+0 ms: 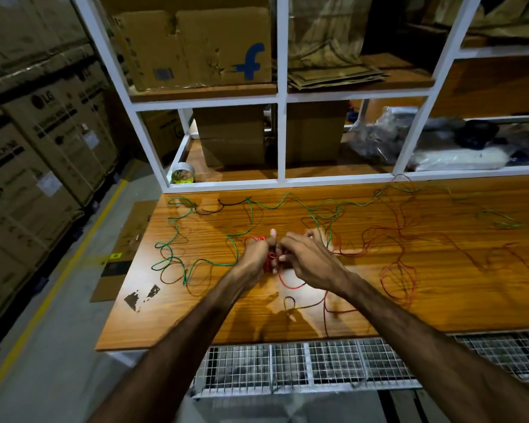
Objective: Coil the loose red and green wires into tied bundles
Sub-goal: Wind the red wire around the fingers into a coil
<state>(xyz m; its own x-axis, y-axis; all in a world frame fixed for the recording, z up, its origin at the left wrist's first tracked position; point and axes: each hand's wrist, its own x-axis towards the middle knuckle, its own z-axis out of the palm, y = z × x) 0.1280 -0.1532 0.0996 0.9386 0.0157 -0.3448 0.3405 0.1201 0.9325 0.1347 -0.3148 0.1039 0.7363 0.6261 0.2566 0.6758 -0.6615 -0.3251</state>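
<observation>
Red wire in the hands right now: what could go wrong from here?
1. The loose red wire lies in overlapping loops on the table; pulling could knot it.
2. The green wire passes close to the left hand and right hand and might get drawn into the red coil.

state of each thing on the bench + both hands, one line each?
left hand: shut on red wire coil
right hand: pinching the red wire beside the coil
red wire: mostly loose on the table
green wire: loose, uncoiled
tape roll: on shelf, untouched
</observation>
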